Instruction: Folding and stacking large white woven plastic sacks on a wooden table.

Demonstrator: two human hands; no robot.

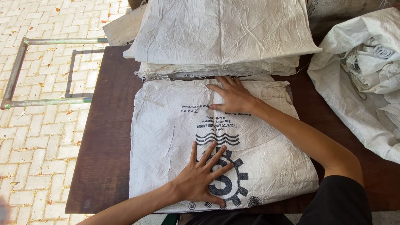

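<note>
A white woven sack (166, 137) lies flat on a dark brown table (108, 137), its near edge reaching almost to the table's front edge and its far edge tucked against a stack of similar white sacks (221, 33). The left hand (202, 177) rests palm down on the near part of the flat sack with its fingers spread wide, pressing on the cloth rather than gripping it; it lies over a dark printed emblem (233, 183) shaped like a toothed wheel with a curved letter form inside. Just above that emblem sit three dark wavy lines (217, 138), and beyond them several short rows of small dark print, upside down from this view. The right hand (233, 96) lies flat on the far part of the same sack, fingers loosely spread and pointing left, its fingertips near the edge of the stack. The stack is crumpled, plain on top, and stands several layers high. At the right, a large open white sack (354, 104) slumps on the table, holding more folded white and grey sacks (375, 62). Left of the table, a green metal pipe frame (25, 71) stands on pale brick paving (37, 146) scattered with dry leaves.
</note>
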